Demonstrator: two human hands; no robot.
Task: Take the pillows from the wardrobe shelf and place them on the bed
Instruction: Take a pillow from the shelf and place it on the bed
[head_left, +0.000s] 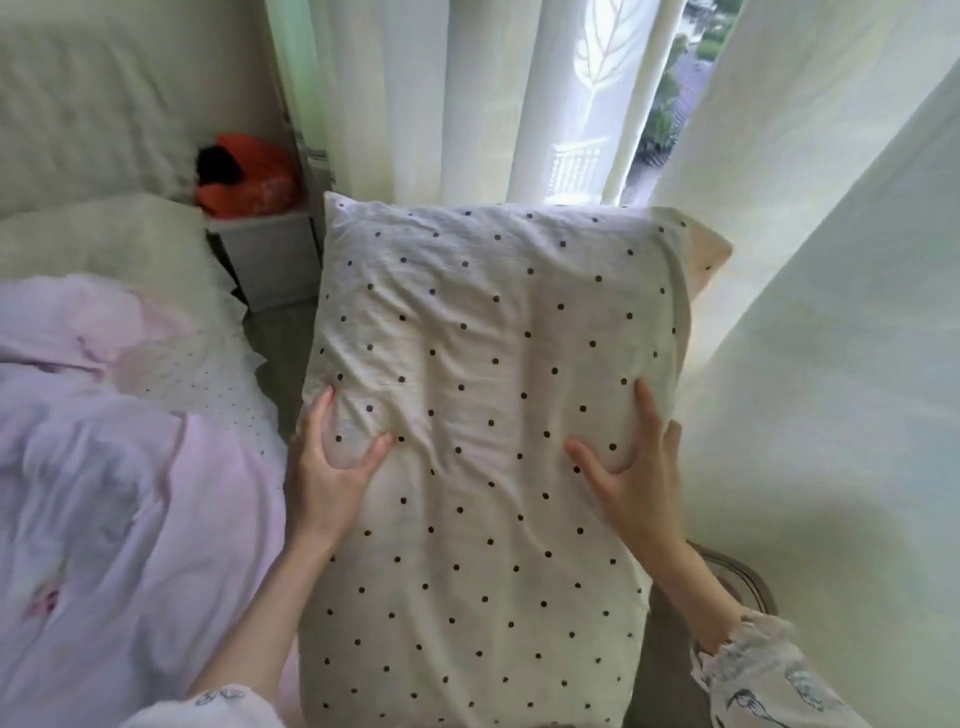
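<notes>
A white pillow with dark dots fills the middle of the view, held lengthwise in front of me above the gap beside the bed. My left hand grips its left edge, thumb on top. My right hand grips its right edge, fingers spread on the cover. The bed lies to the left, with a dotted sheet showing. A pale pillow lies at the bed's head. The wardrobe is not in view.
A rumpled pink duvet covers the bed at left. A small grey bedside box carries an orange and black bundle. White curtains hang ahead and to the right. A round rim shows at lower right.
</notes>
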